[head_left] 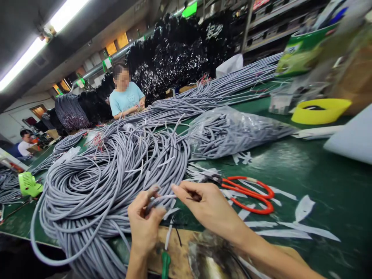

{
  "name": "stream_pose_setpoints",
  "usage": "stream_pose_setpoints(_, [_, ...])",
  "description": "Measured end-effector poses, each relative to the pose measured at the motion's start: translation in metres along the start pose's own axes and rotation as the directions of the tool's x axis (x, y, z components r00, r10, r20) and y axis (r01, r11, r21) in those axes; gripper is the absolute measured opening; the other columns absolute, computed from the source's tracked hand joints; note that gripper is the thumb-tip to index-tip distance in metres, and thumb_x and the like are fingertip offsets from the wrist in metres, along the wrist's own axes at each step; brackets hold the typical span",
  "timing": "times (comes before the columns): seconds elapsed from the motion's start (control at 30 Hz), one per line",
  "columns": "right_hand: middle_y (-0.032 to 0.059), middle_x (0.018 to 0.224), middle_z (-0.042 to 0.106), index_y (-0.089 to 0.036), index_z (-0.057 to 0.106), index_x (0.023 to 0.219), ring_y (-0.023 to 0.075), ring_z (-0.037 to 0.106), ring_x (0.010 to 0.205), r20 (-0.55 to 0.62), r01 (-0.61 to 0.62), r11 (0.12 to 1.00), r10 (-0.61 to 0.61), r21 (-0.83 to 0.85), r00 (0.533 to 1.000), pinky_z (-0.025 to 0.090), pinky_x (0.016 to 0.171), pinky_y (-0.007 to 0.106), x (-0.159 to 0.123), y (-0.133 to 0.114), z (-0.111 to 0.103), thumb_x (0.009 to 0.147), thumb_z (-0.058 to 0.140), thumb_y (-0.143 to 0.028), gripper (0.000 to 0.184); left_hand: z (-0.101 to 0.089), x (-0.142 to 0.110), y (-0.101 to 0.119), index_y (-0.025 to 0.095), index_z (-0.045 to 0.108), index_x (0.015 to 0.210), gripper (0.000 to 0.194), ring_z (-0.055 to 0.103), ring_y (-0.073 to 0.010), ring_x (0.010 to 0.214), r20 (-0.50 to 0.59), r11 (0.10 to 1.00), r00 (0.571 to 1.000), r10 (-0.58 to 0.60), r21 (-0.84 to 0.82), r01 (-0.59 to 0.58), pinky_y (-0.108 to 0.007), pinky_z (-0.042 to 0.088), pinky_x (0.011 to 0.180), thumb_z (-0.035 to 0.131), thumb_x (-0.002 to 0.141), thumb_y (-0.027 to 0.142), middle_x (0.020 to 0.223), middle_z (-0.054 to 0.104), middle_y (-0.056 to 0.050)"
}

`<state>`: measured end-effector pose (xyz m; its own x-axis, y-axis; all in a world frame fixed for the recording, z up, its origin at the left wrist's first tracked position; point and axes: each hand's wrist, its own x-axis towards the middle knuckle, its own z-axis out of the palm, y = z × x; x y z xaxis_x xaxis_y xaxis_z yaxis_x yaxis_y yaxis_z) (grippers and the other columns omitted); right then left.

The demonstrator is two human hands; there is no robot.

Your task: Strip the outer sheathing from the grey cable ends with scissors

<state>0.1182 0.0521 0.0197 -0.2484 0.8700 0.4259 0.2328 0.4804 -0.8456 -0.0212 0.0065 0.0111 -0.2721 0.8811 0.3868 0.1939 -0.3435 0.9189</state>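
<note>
My left hand (144, 221) is closed around the end of a grey cable (157, 201) near the front edge of the green table (305, 174). My right hand (207, 205) pinches thin strands coming out of that cable end, its fingers pressed together. Just left of the hands lies a big heap of grey cables (110, 170). Red-handled scissors (247, 192) lie on the table just right of my right hand, among white paper scraps (303, 207).
A clear plastic bag of grey cables (229, 131) lies behind the scissors. A yellow bowl (321, 109) and a green packet (302, 52) stand at the back right. A small green fan (28, 185) sits left. Two other people work across and far left. Black cable bundles hang behind.
</note>
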Motion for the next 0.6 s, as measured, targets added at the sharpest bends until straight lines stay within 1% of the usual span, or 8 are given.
stream_pose_setpoints(0.07, [-0.0057,0.048,0.019,-0.021,0.020,0.049,0.0077,0.020,0.044,-0.019,0.024,1.000,-0.025,-0.009,1.000,0.020,0.040,0.022,-0.001,0.000,0.000,0.081,0.037,-0.038,0.040,0.004,0.000,0.001,0.015,0.072,0.080,0.017,0.058,-0.0158,0.068,0.049,0.980,0.997,0.063,0.186,-0.071,-0.024,0.045,0.062,0.060,0.076,0.027,0.069,0.065,-0.005])
stream_pose_setpoints(0.13, [-0.0060,0.047,0.019,-0.021,0.020,0.049,0.0074,0.020,0.043,-0.009,0.063,0.998,-0.063,-0.005,0.998,0.019,0.039,0.022,-0.004,-0.002,0.000,0.082,0.037,-0.037,0.040,0.007,0.000,0.002,0.015,0.070,0.073,0.021,0.056,-0.0146,0.064,0.079,0.940,0.992,0.102,0.319,-0.122,-0.024,0.042,0.060,0.053,0.081,0.024,0.064,0.062,-0.003])
stream_pose_setpoints(0.23, [-0.0062,0.045,0.021,-0.020,0.021,0.048,0.0069,0.022,0.041,0.017,0.141,0.990,-0.141,0.006,0.990,0.020,0.039,0.022,-0.007,-0.006,-0.002,0.083,0.038,-0.035,0.041,0.010,-0.001,0.003,0.014,0.064,0.064,0.025,0.052,-0.0136,0.059,0.141,0.907,0.985,0.104,0.393,-0.152,-0.023,0.038,0.056,0.049,0.083,0.024,0.059,0.057,-0.002])
stream_pose_setpoints(0.3, [-0.0058,0.045,0.027,-0.020,0.028,0.049,0.0071,0.027,0.042,0.011,0.166,0.986,-0.166,0.014,0.986,0.022,0.041,0.021,-0.007,-0.008,-0.004,0.083,0.040,-0.036,0.040,0.009,-0.002,0.004,0.014,0.060,0.061,0.029,0.049,-0.0132,0.057,0.189,0.919,0.978,0.084,0.366,-0.149,-0.023,0.036,0.054,0.047,0.084,0.026,0.057,0.054,-0.001])
stream_pose_setpoints(0.4, [-0.0051,0.048,0.032,-0.019,0.037,0.052,0.0079,0.029,0.044,0.043,0.069,0.994,-0.073,0.079,0.996,0.024,0.041,0.021,-0.004,-0.008,-0.003,0.083,0.040,-0.042,0.038,0.004,-0.004,0.006,0.015,0.060,0.061,0.032,0.047,-0.0133,0.056,0.241,0.955,0.965,0.105,0.247,-0.166,-0.024,0.035,0.054,0.046,0.086,0.030,0.057,0.052,-0.001])
stream_pose_setpoints(0.5, [-0.0057,0.046,0.027,-0.020,0.032,0.048,0.0077,0.026,0.044,0.222,-0.085,0.979,0.042,0.184,0.974,0.022,0.040,0.021,-0.002,-0.004,0.005,0.081,0.037,-0.054,0.047,0.000,-0.005,0.004,0.016,0.060,0.062,0.032,0.045,-0.0128,0.054,0.202,0.970,0.961,0.191,0.112,-0.216,-0.023,0.033,0.052,0.048,0.084,0.036,0.056,0.050,0.000])
stream_pose_setpoints(0.57, [-0.0056,0.045,0.027,-0.020,0.031,0.047,0.0074,0.025,0.044,0.368,-0.146,0.959,0.049,0.242,0.929,0.022,0.040,0.021,-0.003,-0.003,0.013,0.080,0.035,-0.059,0.051,-0.001,-0.005,0.001,0.016,0.060,0.061,0.033,0.044,-0.0125,0.053,0.134,0.975,0.970,0.204,0.064,-0.214,-0.023,0.033,0.051,0.050,0.082,0.039,0.056,0.048,0.000])
stream_pose_setpoints(0.6, [-0.0055,0.045,0.028,-0.020,0.032,0.047,0.0073,0.025,0.044,0.398,-0.162,0.952,0.048,0.258,0.916,0.022,0.040,0.021,-0.004,-0.002,0.016,0.080,0.035,-0.060,0.052,-0.001,-0.005,0.000,0.016,0.059,0.060,0.033,0.043,-0.0121,0.053,0.092,0.980,0.978,0.188,0.054,-0.193,-0.022,0.033,0.050,0.051,0.082,0.040,0.056,0.048,0.000])
